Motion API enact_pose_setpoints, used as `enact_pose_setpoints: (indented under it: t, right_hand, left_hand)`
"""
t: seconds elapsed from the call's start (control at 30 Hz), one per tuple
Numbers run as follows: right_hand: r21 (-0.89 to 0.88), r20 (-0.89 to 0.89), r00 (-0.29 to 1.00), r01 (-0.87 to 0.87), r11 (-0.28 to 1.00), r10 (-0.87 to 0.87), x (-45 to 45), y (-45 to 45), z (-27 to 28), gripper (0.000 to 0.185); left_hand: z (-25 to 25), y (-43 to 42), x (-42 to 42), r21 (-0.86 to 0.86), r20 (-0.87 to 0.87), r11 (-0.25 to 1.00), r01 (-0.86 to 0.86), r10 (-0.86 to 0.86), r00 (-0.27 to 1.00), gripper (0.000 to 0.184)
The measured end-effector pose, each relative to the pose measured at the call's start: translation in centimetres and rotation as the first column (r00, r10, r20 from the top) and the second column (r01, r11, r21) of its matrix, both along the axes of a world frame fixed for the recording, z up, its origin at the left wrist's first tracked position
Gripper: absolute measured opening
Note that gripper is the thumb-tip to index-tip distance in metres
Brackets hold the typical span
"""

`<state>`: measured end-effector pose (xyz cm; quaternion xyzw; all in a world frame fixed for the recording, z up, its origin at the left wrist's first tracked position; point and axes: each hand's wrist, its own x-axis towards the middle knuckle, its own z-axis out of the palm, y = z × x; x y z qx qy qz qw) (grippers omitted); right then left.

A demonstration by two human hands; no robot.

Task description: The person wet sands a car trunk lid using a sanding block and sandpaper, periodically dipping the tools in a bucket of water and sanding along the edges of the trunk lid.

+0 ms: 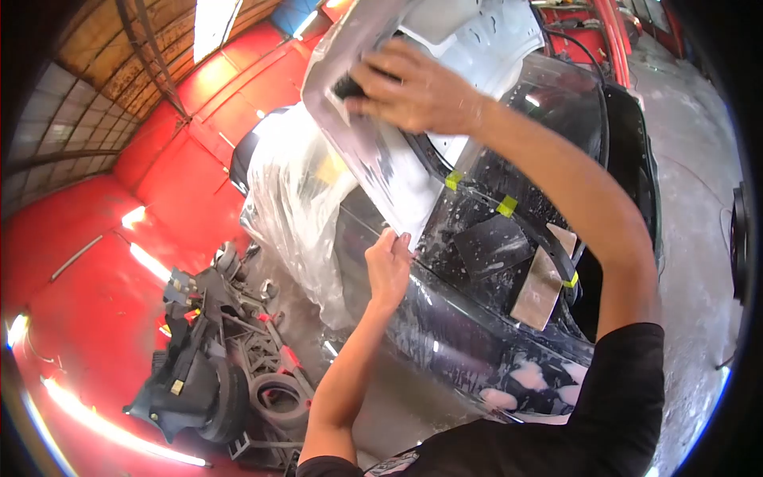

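A raised car lid point(395, 181), patched in white and grey, stands tilted above the dark, dusty car body point(449, 318). Its lower corner is pinched between the thumb and fingers of my left hand point(387, 266). Higher up, my right hand point(417, 89) is curled over a dark sanding block point(347, 86) pressed against the lid's grey upper part; the fingers cover much of the block. On the car below lie a dark sheet point(493, 245) and a brown sheet point(534, 292) that look like sandpaper. Yellow-green tape point(507, 206) marks the edge of the opening.
Clear plastic sheeting point(290, 183) drapes over the car's far left side. Removed car parts point(187, 366) and a round ring-shaped part point(278, 401) crowd the floor at lower left, beside a red wall point(87, 294). Grey concrete floor point(691, 238) runs along the right.
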<state>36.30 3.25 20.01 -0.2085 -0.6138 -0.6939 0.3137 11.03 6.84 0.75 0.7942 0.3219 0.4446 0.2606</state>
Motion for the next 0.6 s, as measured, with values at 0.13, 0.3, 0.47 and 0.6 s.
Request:
enact_pose_setpoints:
  t: [0.13, 0.3, 0.47, 0.6]
  right_hand:
    - [0.238, -0.158, 0.982, -0.061, 0.969, 0.101, 0.9, 0.9, 0.1, 0.033]
    - [0.088, -0.036, 0.992, -0.119, 0.989, 0.122, 0.1, 1.5, -0.6, 0.036]
    - [0.193, -0.18, 0.981, -0.032, 0.981, 0.068, 0.2, 0.6, -0.3, 0.035]
    - [0.022, -0.055, 0.994, -0.092, 0.996, 0.093, -0.3, 1.3, -1.2, 0.037]
  left_hand:
    - [-0.5, 0.3, 0.2, -0.001, 0.037, 1.0, 0.001, -0.001, 0.999, 0.032]
    - [-0.7, 0.1, -0.1, -0.039, 0.037, 0.999, -0.008, 0.009, 0.999, 0.026]
    - [-1.7, 1.0, -0.1, 0.022, 0.022, 0.999, -0.029, 0.028, 0.999, 0.022]
    - [-0.7, 0.1, 0.1, -0.013, 0.033, 1.0, -0.017, 0.017, 0.999, 0.022]
